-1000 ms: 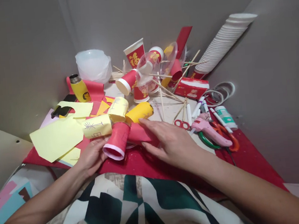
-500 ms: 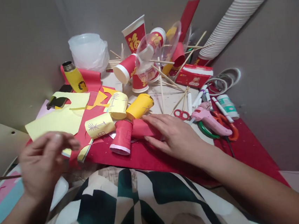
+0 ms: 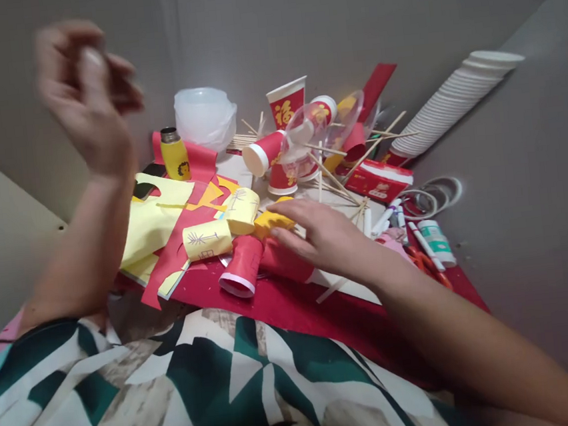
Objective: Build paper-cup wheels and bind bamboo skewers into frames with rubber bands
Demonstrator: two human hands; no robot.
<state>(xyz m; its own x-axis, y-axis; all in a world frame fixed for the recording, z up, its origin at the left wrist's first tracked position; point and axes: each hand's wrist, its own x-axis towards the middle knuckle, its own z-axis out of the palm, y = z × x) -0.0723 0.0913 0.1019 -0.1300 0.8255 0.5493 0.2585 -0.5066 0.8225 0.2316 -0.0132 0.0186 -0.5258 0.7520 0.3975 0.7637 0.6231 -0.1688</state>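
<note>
My right hand [image 3: 323, 232] reaches over the table with its thumb and fingers around the near end of an orange-yellow paper roll [image 3: 268, 224]. Just in front of it a red paper-covered tube [image 3: 243, 265] with a pale rim leans on the red table cover. Two pale-yellow paper rolls with pen drawings lie beside these, one nearer [image 3: 207, 240] and one farther [image 3: 242, 211]. Raised high at the left, away from the table, is my left hand [image 3: 89, 98]. Its fingers are curled and smeared by motion, and I cannot make out whether they hold anything.
Red paper cups [image 3: 283, 179], clear lids and wooden sticks [image 3: 334, 185] form a cluster at the back. A tall stack of white cups [image 3: 454, 106] leans right. Yellow paper sheets [image 3: 152, 229], a yellow bottle [image 3: 175, 160], a tissue pack [image 3: 379, 180] and markers [image 3: 425, 246] surround the workspace.
My left hand has risen from the table's left edge to the upper left. My right hand has closed around the orange-yellow roll. The view has shifted.
</note>
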